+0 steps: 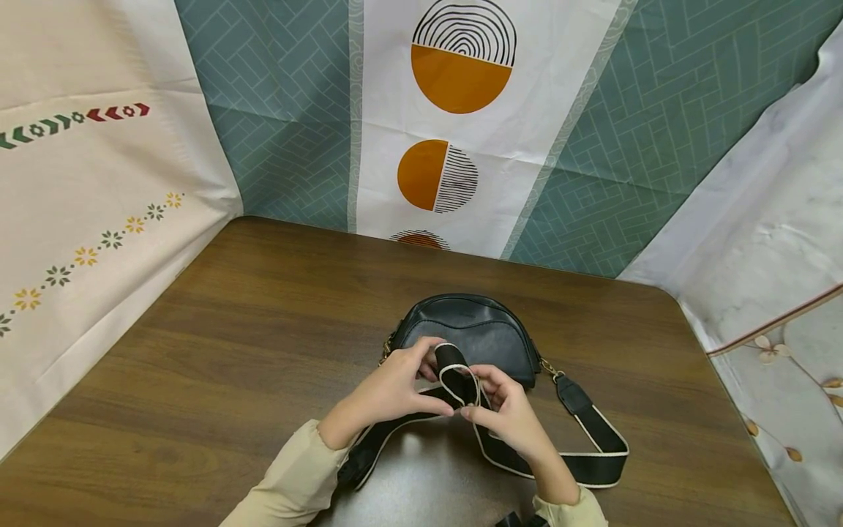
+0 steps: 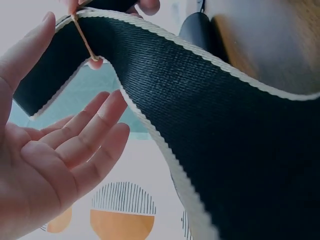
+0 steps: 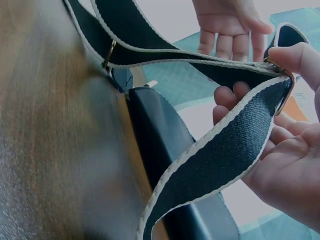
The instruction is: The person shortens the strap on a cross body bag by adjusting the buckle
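A black handbag (image 1: 470,333) with a curved top lies on the table, gold clasps at its sides. Its wide black strap (image 1: 593,466) has cream edges and rises in a small loop (image 1: 451,356) between the hands. My right hand (image 1: 510,417) pinches the strap at a gold-coloured metal slider (image 3: 289,92), thumb on one side and fingers behind. My left hand (image 1: 395,384) stands around the loop's left side. In the left wrist view its fingers (image 2: 92,132) are extended and apart from the strap, the thumb close to the loop's edge.
The brown wooden table (image 1: 263,329) reaches back to a patterned cloth (image 1: 283,132) behind. Cream cloth (image 1: 99,241) hangs at the left, pale cloth (image 1: 757,219) at the right. A second metal ring (image 3: 108,54) sits farther along the strap. A dark object (image 1: 516,520) shows at the bottom edge.
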A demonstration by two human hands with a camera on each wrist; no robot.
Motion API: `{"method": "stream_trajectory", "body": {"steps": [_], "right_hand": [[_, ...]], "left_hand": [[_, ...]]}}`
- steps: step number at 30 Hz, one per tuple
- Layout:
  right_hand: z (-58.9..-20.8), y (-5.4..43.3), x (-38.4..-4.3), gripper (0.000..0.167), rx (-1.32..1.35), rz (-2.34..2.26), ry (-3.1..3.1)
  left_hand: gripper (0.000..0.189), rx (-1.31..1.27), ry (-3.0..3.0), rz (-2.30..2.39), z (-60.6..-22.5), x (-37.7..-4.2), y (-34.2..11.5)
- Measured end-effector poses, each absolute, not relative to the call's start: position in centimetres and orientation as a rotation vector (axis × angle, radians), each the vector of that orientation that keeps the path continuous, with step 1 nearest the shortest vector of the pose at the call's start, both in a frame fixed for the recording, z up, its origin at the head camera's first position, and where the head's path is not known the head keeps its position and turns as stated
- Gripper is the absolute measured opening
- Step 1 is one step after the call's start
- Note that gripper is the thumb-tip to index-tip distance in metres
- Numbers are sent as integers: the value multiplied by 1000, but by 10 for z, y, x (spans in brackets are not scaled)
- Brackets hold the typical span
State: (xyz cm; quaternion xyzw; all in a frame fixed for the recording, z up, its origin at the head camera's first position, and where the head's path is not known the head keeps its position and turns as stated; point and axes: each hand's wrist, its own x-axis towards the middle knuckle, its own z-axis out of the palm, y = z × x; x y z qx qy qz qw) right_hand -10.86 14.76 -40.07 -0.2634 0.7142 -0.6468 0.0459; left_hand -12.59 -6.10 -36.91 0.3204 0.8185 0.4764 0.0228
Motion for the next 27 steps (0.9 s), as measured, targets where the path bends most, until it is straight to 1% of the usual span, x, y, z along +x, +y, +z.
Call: {"method": "stream_trajectory", "body": {"steps": [3,11,18,27], "right_hand": [[-401,148,-109,41,-778,-2025,2107],[-400,148,-110,40,-732,-2105,2017],[-400,149,-110,40,-664,-2135,2001],[-399,148,-109,39,-652,-2176,1958]], "left_hand": [[68,998,2514,1470,-370,-127,-62],[61,971,2538,1399,-371,-126,-62],[45,998,2528,1370,-373,-126,-63],[31,1050,2550,1342,-374,-126,-64]]}}
